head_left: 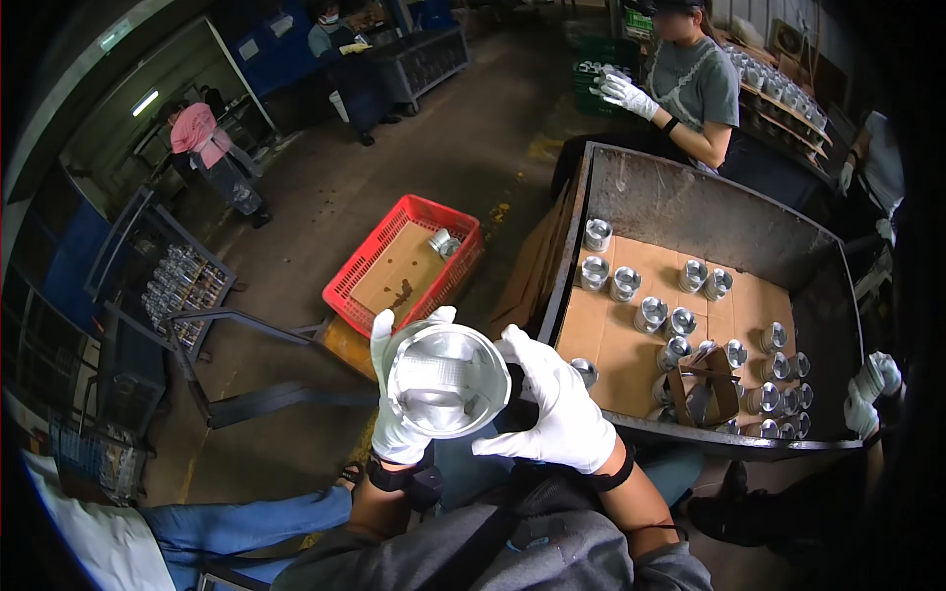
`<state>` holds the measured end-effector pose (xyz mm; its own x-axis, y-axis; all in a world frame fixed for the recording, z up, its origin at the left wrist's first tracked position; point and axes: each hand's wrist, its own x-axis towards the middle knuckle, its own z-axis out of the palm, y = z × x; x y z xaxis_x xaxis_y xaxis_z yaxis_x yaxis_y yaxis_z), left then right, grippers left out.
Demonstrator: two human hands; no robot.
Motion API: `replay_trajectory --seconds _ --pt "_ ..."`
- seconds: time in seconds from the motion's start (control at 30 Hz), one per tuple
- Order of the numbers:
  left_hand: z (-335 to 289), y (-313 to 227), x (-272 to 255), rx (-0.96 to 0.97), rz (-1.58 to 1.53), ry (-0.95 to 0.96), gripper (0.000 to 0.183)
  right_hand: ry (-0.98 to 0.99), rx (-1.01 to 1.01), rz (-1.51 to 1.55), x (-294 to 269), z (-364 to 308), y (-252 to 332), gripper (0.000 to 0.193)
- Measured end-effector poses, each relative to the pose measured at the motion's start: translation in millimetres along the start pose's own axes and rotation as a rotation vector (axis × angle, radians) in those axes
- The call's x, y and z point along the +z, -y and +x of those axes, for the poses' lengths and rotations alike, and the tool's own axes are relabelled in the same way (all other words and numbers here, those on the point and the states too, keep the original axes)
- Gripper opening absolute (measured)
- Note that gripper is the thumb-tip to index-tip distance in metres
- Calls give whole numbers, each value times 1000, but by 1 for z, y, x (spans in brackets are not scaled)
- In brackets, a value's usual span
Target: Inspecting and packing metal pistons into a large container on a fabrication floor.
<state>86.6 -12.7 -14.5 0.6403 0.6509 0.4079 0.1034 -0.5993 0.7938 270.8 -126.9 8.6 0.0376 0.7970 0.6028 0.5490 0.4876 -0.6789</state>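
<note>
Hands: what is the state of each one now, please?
Left hand: closed on the round metal part.
Right hand: fingers touch its rim.

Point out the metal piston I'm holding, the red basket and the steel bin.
metal piston (445,379): head view, on its shiny crown.
red basket (355,286): head view, on its near-left mesh wall.
steel bin (690,212): head view, on its far inner wall.

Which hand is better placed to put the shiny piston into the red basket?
Probably the left hand: it grips the piston and the red basket lies on its side. The right hand only steadies it.
</note>
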Motion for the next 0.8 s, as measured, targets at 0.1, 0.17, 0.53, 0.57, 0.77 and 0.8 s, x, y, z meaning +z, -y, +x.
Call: replay_trajectory --seconds 0.1,0.17,0.53,0.57,0.77,0.8 --pt "1 -3 3 112 -485 -225 127 4 -4 -64 0 0 0 113" --pt "3 -11 2 137 -386 -223 128 12 9 -81 0 -1 -2 114" --pt "-2 -8 4 83 -380 -193 132 28 97 22 3 -5 -7 116" --pt "-3 -7 3 49 -351 -168 132 28 98 14 2 -5 -6 116" --pt "-4 -10 7 27 -371 -227 130 -25 74 32 0 -6 -8 116" --pt "-8 -4 7 30 -369 -227 130 -44 78 92 1 -6 -8 115"
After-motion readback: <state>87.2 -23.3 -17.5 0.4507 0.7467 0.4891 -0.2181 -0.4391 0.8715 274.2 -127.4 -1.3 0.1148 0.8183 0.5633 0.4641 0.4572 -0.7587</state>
